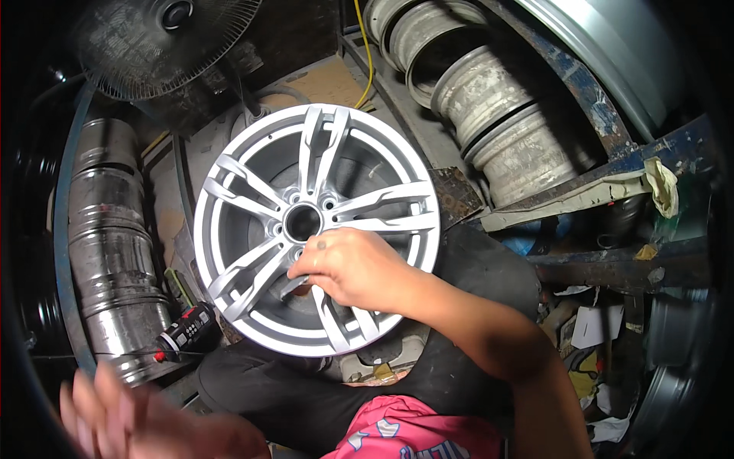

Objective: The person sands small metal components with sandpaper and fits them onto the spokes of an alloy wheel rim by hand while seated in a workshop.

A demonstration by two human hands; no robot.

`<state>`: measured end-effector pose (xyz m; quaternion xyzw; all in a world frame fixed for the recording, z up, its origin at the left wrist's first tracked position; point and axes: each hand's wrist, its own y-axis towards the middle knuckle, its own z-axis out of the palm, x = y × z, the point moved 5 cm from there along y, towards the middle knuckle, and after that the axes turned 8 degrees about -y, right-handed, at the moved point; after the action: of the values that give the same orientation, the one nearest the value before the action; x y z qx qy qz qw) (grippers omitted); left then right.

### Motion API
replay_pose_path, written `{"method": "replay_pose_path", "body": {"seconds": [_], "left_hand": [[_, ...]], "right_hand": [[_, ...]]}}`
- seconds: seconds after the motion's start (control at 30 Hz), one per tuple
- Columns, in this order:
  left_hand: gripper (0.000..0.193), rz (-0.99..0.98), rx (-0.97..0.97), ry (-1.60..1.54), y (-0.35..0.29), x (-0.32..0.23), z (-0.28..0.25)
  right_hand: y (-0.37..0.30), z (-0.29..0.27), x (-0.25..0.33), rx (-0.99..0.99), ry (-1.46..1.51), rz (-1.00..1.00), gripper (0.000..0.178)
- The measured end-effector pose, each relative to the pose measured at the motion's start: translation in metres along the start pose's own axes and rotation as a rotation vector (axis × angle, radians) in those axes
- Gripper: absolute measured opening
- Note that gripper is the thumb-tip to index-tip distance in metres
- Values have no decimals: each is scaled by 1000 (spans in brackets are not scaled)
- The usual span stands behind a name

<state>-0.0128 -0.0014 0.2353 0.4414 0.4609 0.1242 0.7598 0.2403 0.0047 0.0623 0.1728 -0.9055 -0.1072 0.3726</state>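
A silver alloy wheel rim (pixel 423 189) with paired spokes lies face up in front of me, above my lap. My right hand (pixel 355 268) reaches over its lower right part and rests near the center hole. Between its thumb and fingers is pinched a small grey flat piece (pixel 293 288), perhaps sandpaper, against a lower spoke. Most of that piece is hidden by the fingers. My left hand (pixel 115 417) is off the wheel at the lower left, blurred by motion, with its fingers apart and nothing seen in it.
A black spray can (pixel 183 331) with a red tip lies left of the wheel. Shiny bare rims (pixel 115 222) are stacked at the left, dusty rims (pixel 527 145) at the upper right. A fan (pixel 164 42) stands at the back left. A blue metal frame (pixel 596 107) borders the right side.
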Motion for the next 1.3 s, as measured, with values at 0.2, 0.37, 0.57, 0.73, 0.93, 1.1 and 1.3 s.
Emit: {"method": "replay_pose_path", "body": {"seconds": [0.2, 0.37, 0.57, 0.73, 0.93, 1.1, 1.3], "left_hand": [[49, -835, -158, 223, -93, 174, -29], [29, -1051, -261, -6, -110, 192, -4], [22, -995, -323, -108, -108, 194, -3], [19, -929, -218, 157, -103, 186, -6], [14, -855, -155, 255, -103, 186, -11], [14, -879, -159, 247, -107, 188, -11], [13, -926, -222, 88, -112, 190, -13]], "right_hand": [[4, -6, -19, 32, 485, 501, 23], [5, -6, -16, -72, 571, 379, 16], [9, -9, -17, -151, 367, 304, 17], [10, -7, -9, 19, 422, 308, 22], [6, 1, -9, -61, 409, 323, 19], [9, 0, -1, -233, 80, 11, 8], [9, 1, 0, -257, 66, -9, 6]]}}
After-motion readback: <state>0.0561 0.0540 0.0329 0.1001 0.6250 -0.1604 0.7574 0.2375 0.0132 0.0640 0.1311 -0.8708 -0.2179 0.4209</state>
